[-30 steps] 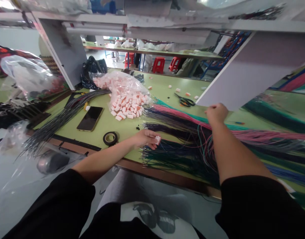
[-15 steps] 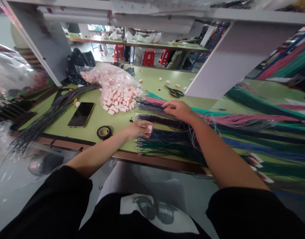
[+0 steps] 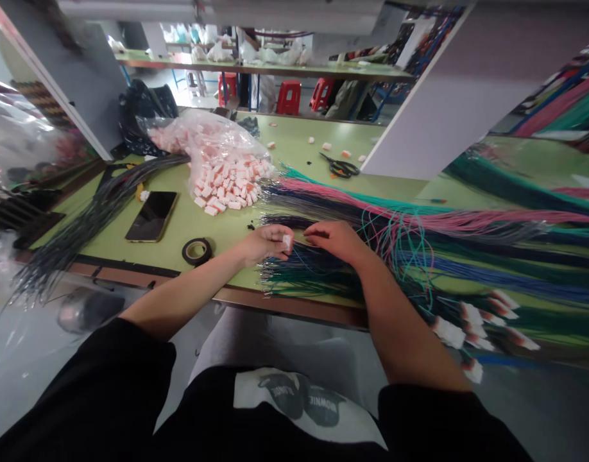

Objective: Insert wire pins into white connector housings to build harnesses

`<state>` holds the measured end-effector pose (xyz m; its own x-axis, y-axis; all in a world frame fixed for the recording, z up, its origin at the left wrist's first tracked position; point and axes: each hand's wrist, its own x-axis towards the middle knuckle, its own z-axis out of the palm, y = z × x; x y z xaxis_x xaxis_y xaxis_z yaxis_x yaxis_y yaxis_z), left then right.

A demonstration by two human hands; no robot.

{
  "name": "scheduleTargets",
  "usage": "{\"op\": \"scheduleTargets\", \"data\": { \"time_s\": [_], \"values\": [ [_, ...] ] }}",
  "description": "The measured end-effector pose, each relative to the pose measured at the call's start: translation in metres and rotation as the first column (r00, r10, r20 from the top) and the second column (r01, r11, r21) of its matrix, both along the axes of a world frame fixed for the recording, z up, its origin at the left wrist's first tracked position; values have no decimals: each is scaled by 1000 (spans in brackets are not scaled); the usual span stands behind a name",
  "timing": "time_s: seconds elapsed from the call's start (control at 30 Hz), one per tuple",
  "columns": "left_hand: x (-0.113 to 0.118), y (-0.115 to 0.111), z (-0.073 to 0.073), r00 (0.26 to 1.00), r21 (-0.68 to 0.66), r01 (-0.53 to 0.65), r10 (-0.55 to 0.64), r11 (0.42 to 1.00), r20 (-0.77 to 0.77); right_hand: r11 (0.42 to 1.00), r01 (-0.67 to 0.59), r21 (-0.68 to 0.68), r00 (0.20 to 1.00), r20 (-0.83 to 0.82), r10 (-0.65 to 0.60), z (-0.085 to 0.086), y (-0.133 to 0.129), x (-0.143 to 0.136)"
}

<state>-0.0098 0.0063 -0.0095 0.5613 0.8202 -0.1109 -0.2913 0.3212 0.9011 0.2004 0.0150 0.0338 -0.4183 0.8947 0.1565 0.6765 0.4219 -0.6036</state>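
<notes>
Between the thumb and fingers of my left hand (image 3: 265, 244) is a small white-and-orange connector housing (image 3: 287, 242), with a thin wire trailing from it. My right hand (image 3: 337, 240) is just to its right over the wire bundles, fingertips pinched together and pointing at the connector. Whatever those fingertips hold is too fine to make out. Under and beside both hands lie long cut wires: pink wires (image 3: 448, 218), teal wires (image 3: 323, 184), blue wires (image 3: 468, 279) and dark green wires (image 3: 314, 289), their metal-tipped ends facing left.
A clear bag (image 3: 227, 135) spills a heap of connector housings (image 3: 227, 183). Nearby are a phone (image 3: 153, 217), black tape (image 3: 197, 251), scissors (image 3: 340, 167) and grey wires (image 3: 102, 205). Wired connectors (image 3: 472, 324) hang at the front right. An upright panel (image 3: 429, 90) stands behind.
My right hand has come down and left from above the pink wires, close to the connector. My left hand still holds the connector. More wired connectors show at the right.
</notes>
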Motion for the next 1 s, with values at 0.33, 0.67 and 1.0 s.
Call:
{"op": "scheduleTargets", "data": {
  "time_s": [0.33,0.67,1.0],
  "values": [
    [0,-2,1,1000,-15,-3,3,1000,-25,980,-124,159,992,-2,126,0,-17,-13],
    [-1,-5,3,999,-14,-37,37,999,-33,962,-30,270,996,92,6,-7,-23,-24],
    [3,-11,5,988,90,-127,134,988,-74,972,57,228,988,127,-88,-3,-22,-22]
  ]
}}
